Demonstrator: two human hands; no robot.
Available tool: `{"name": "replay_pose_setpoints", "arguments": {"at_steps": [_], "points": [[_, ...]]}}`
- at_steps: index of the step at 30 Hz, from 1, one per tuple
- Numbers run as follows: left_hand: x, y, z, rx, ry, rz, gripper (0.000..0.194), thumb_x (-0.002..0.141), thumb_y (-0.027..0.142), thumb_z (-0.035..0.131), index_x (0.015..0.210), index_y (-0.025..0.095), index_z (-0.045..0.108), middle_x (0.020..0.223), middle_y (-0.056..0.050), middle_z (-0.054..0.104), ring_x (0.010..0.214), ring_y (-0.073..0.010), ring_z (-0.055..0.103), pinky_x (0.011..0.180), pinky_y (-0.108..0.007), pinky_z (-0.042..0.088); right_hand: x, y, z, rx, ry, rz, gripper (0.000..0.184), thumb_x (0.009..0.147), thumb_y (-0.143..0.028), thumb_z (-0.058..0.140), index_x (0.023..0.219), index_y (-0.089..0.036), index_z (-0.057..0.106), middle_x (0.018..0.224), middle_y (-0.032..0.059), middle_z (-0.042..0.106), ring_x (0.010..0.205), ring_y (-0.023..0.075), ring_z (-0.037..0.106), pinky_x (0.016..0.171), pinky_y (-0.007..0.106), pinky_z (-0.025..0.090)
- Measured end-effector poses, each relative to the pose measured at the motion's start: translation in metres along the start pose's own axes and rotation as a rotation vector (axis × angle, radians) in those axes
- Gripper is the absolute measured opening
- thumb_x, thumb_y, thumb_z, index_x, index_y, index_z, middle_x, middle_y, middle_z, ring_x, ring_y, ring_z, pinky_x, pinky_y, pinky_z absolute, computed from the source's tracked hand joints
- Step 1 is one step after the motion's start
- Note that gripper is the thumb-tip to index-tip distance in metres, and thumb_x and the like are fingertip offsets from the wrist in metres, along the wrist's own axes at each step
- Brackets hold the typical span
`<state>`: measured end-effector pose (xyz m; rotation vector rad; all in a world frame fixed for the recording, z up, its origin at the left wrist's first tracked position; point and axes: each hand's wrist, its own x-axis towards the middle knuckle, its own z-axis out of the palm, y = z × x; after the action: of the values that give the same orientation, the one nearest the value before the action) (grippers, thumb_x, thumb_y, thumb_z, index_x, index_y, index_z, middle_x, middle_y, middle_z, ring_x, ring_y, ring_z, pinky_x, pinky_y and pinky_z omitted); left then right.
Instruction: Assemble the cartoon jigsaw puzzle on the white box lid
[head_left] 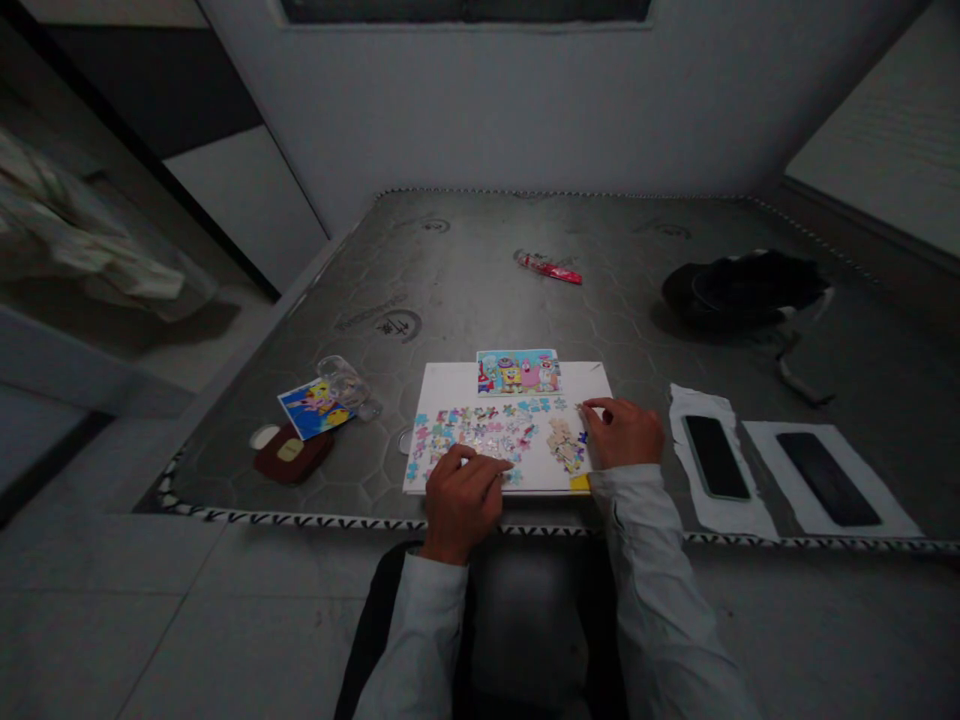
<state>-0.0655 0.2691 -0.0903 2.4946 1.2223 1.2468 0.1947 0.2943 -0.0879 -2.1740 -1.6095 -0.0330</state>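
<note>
A white board (450,385) lies on the grey mattress, strewn with several small coloured puzzle pieces (480,428). A cartoon reference picture (518,371) rests at its far edge. My left hand (463,496) sits at the board's near edge, fingers curled, fingertips pinched at a piece by the scattered ones. My right hand (622,432) rests on the board's right side, fingers bent, index tip touching a piece beside a small assembled cluster (564,443). What either hand holds is too small to make out.
Left of the board lie a colourful card (311,408), a clear plastic bag (346,382) and a dark red case (292,453). Two dark phones (716,456) (827,477) rest on white cloths at right. A black bag (742,287) and red wrapper (551,267) lie farther back.
</note>
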Motion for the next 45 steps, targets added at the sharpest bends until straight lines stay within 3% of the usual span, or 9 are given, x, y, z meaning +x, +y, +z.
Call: {"name": "replay_pose_setpoints", "arguments": {"at_steps": [8, 12, 19, 27, 32, 38, 45], "points": [[0.000, 0.001, 0.000, -0.003, -0.005, -0.009, 0.025, 0.083, 0.006, 0.057, 0.087, 0.023, 0.075, 0.080, 0.001, 0.077, 0.077, -0.0201, 0.059, 0.076, -0.036, 0.050, -0.002, -0.004, -0.001, -0.076, -0.094, -0.070, 0.033, 0.092, -0.039, 0.050, 0.091, -0.024, 0.080, 0.080, 0.0048, 0.073, 0.080, 0.0196, 0.060, 0.078, 0.035, 0.032], [0.000, 0.001, 0.000, -0.001, -0.002, -0.009, 0.025, 0.083, 0.005, 0.058, 0.087, 0.023, 0.075, 0.080, 0.001, 0.077, 0.078, -0.0206, 0.058, 0.075, -0.036, 0.049, -0.001, -0.004, -0.006, -0.091, -0.127, -0.021, 0.036, 0.094, -0.042, 0.049, 0.104, -0.025, 0.079, 0.088, 0.0070, 0.076, 0.082, 0.0218, 0.063, 0.080, 0.037, 0.036], [0.000, 0.001, 0.001, 0.011, -0.002, -0.016, 0.026, 0.083, 0.005, 0.056, 0.086, 0.023, 0.076, 0.078, 0.001, 0.076, 0.077, -0.0205, 0.058, 0.075, -0.036, 0.050, -0.001, -0.006, -0.018, -0.184, -0.353, -0.026, 0.039, 0.097, -0.044, 0.046, 0.119, -0.030, 0.074, 0.097, 0.0099, 0.078, 0.086, 0.0250, 0.067, 0.079, 0.039, 0.039], [0.000, 0.001, 0.001, 0.012, 0.000, -0.017, 0.026, 0.082, 0.006, 0.056, 0.086, 0.023, 0.076, 0.079, 0.001, 0.077, 0.077, -0.0209, 0.059, 0.074, -0.036, 0.051, 0.000, -0.008, -0.011, -0.138, -0.362, -0.047, 0.044, 0.099, -0.039, 0.040, 0.136, -0.032, 0.062, 0.102, 0.0085, 0.076, 0.090, 0.0221, 0.065, 0.079, 0.037, 0.038], [-0.001, -0.001, 0.001, 0.011, 0.000, -0.009, 0.026, 0.083, 0.006, 0.056, 0.087, 0.022, 0.076, 0.080, 0.001, 0.077, 0.077, -0.0208, 0.059, 0.074, -0.036, 0.050, 0.003, 0.010, -0.015, -0.061, -0.361, 0.017, 0.036, 0.085, -0.047, 0.060, 0.115, -0.031, 0.071, 0.082, 0.0012, 0.071, 0.076, 0.0193, 0.062, 0.074, 0.033, 0.036], [-0.002, -0.001, 0.001, 0.002, 0.009, -0.015, 0.026, 0.082, 0.004, 0.058, 0.087, 0.022, 0.076, 0.079, 0.001, 0.076, 0.079, -0.0212, 0.057, 0.073, -0.035, 0.049, 0.003, 0.021, -0.019, -0.029, -0.455, 0.055, 0.025, 0.076, -0.049, 0.069, 0.091, -0.030, 0.075, 0.076, -0.0016, 0.067, 0.072, 0.0173, 0.060, 0.070, 0.032, 0.035], [0.000, 0.001, 0.000, -0.008, 0.014, -0.001, 0.026, 0.081, 0.003, 0.058, 0.086, 0.021, 0.075, 0.079, 0.002, 0.076, 0.078, -0.0203, 0.056, 0.075, -0.034, 0.049, 0.001, 0.009, -0.010, -0.044, -0.250, 0.253, 0.034, 0.084, -0.056, 0.060, 0.088, -0.024, 0.071, 0.079, 0.0029, 0.071, 0.076, 0.0203, 0.062, 0.072, 0.034, 0.037]]}}
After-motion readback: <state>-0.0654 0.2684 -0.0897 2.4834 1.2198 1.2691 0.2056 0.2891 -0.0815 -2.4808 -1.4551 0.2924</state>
